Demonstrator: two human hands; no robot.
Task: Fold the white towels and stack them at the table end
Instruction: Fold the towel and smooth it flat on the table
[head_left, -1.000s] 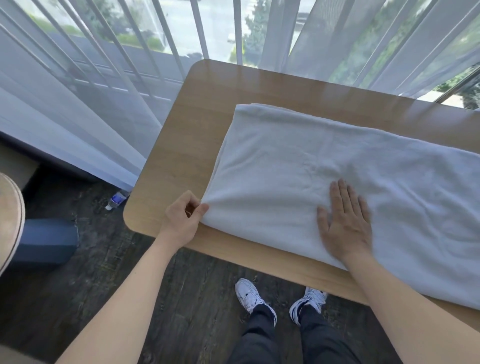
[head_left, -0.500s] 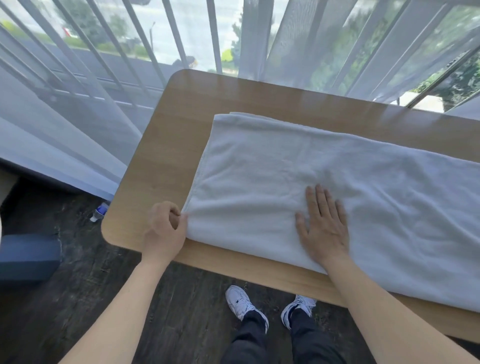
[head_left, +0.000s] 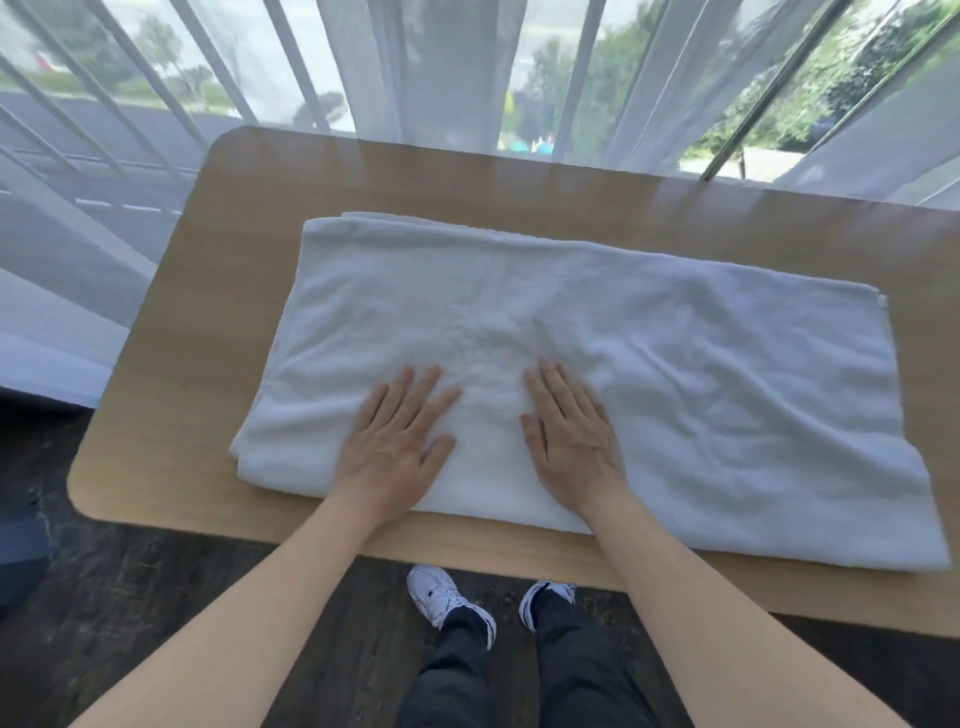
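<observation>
1. The desk (head_left: 171, 364) is running out of frame at 3 o'clock, its far right end cut off.
2. The white towel (head_left: 675, 374) is lying folded across the desk's middle, layers indistinct.
3. The left hand (head_left: 392, 441) and right hand (head_left: 571, 441) are pressing flat on its 6 o'clock edge, fingers (head_left: 558, 387) straight, gripping nothing.

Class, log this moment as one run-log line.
left hand: flat on towel | right hand: flat on towel | towel: part-folded on table

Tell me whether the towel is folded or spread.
Folded: the white towel shows doubled layers at its left edge; both hands press flat on it.
</observation>
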